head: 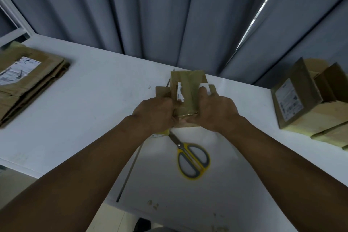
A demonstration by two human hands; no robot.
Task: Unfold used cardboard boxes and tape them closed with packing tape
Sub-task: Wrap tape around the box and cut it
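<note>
1. Small cardboard box [186, 96], patched with strips of brown tape and a torn white label, sits mid-scene at the far centre of the table [94, 90]. It is held between both hands, and whether its base touches the surface is hidden by them.
2. The left hand [156, 113] wraps its curled fingers round the box's left side, where a loose flap sticks out.
3. The right hand [214, 113] clasps the right side, fingers lying up the far-right face and thumb along the near edge. With a hand on each opposite side, the grip looks meant to square up or press open the box, so the step in hand is probably still unfolding, not taping.
4. Yellow-handled scissors [192, 158] lie closed on the table just near of the box, blades pointing toward it. That likely keeps them within reach for cutting tape.
5. A yellow-edged scrap [160, 133] peeks out beneath the left wrist, too hidden to name.
6. At the far left lies a stack of flattened boxes [32, 81] with a shipping label on top, seemingly the supply waiting to be worked.
7. At the right stand opened boxes [308, 105], flaps up, well apart from the stack and apparently set aside there.
8. Grey curtains [169, 15] hang behind the table.
</note>
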